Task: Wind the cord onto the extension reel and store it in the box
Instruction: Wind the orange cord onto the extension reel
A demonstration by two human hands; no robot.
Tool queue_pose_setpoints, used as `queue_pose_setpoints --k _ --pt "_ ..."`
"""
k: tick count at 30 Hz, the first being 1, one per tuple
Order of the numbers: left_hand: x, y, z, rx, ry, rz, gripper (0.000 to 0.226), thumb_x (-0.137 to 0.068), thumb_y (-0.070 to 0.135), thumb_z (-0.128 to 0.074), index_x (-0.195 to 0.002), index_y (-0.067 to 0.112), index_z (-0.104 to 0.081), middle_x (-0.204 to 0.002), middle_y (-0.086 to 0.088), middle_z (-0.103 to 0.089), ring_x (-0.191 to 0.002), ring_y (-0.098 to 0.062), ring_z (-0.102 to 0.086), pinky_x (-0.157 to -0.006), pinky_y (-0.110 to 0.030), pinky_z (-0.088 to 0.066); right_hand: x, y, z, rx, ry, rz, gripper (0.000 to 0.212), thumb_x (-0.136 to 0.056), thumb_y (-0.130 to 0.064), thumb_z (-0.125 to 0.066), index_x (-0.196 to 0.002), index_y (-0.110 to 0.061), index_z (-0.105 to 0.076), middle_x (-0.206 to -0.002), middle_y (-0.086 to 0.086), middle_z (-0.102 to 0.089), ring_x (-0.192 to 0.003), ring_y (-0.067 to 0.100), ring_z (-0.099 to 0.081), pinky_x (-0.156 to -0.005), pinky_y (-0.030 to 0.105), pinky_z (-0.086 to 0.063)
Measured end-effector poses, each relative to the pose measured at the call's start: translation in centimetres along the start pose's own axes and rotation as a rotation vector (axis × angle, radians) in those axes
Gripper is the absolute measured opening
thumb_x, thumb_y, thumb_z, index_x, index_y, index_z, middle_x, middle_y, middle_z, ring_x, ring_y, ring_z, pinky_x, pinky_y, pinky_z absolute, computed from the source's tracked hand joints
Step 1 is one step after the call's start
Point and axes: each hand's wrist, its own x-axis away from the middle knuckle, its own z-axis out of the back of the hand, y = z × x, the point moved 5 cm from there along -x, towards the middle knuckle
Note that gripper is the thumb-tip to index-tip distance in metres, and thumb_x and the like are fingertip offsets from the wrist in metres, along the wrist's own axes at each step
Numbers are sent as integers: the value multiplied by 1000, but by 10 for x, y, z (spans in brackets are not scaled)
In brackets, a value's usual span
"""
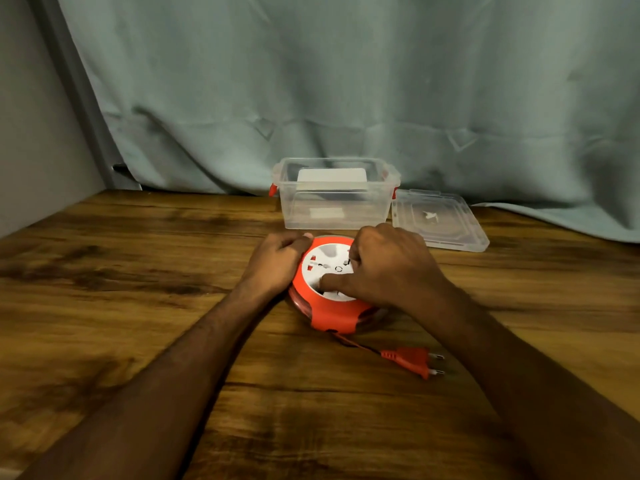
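Note:
An orange extension reel point(323, 311) with a white socket face lies flat on the wooden table point(138, 271). My left hand point(277, 259) grips its left rim, fingers curled round the edge. My right hand point(384, 268) rests on top, with curled fingers and the thumb pressing into the white centre. A short length of orange cord point(356, 344) runs from the reel's near side to the orange two-pin plug point(414, 362), which lies on the table. Behind the reel stands the clear plastic box point(334, 194) with orange latches, its top open.
The box's clear lid point(438, 220) lies flat to the right of the box. A pale green curtain point(346, 81) hangs behind the table, and a grey wall point(31, 133) borders the left side.

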Motion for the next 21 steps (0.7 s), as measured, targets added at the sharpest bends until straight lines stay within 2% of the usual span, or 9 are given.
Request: queue_pose_setpoints --k 2,4,6,7,9,11,15,18,21 --pt "-3 -2 1 29 -25 16 37 -106 27 -64 -76 21 -85 -87 -12 -85 -87 -37 -79 -90 -52 -62 -2 4 5 -5 -28 80 54 -72 -78 -61 -67 -26 -48 -69 -11 -50 -79 17 -56 -65 31 -32" --pt "-4 -2 2 66 -64 29 43 -108 18 -62 -71 18 -83 -76 -7 -82 -75 -29 -73 -79 -40 -58 -2 12 13 -99 -151 165 31 -79 -61 -69 -95 -35 -63 -69 -19 -52 -80 8 -56 -64 28 -33" --pt "-2 1 1 94 -108 45 36 -109 14 -61 -77 13 -79 -69 -3 -78 -64 -19 -68 -68 -32 -53 2 19 18 -221 -306 234 41 -84 -41 -74 -123 -43 -61 -62 -36 -54 -69 -5 -55 -62 22 -33" --pt "0 2 0 105 -132 59 33 -109 14 -61 -80 9 -78 -67 -2 -77 -59 -16 -67 -64 -30 -52 4 22 18 -267 -358 258 46 -86 -34 -75 -129 -40 -60 -59 -47 -49 -64 -12 -54 -60 19 -32" --pt "2 2 -1 115 -176 88 31 -108 15 -62 -83 7 -77 -67 -3 -78 -56 -15 -67 -63 -29 -51 6 25 17 -319 -397 285 50 -87 -29 -76 -134 -35 -61 -56 -54 -43 -61 -22 -51 -60 16 -31" --pt "3 3 -3 134 -213 109 30 -108 16 -62 -84 6 -78 -69 -5 -79 -58 -17 -68 -63 -30 -52 6 25 15 -353 -440 275 53 -87 -29 -77 -137 -34 -59 -55 -52 -44 -61 -24 -51 -61 14 -33" --pt "8 7 -6 184 -279 106 32 -108 13 -59 -82 7 -76 -66 -3 -79 -52 -12 -70 -57 -26 -55 5 26 15 -343 -473 295 53 -85 -32 -79 -135 -38 -59 -56 -46 -50 -65 -22 -55 -63 14 -39" --pt "11 7 -8 204 -321 115 30 -108 12 -58 -84 5 -75 -66 -3 -80 -51 -10 -72 -54 -22 -57 4 26 12 -294 -471 295 57 -77 -49 -81 -130 -47 -60 -73 -43 -56 -92 -4 -64 -74 19 -51" --pt "12 9 -7 195 -318 117 28 -108 14 -59 -89 4 -77 -68 -5 -81 -53 -12 -73 -56 -23 -59 2 26 11 -252 -442 287 61 -71 -59 -81 -128 -51 -60 -84 -44 -58 -93 -1 -63 -76 23 -53"
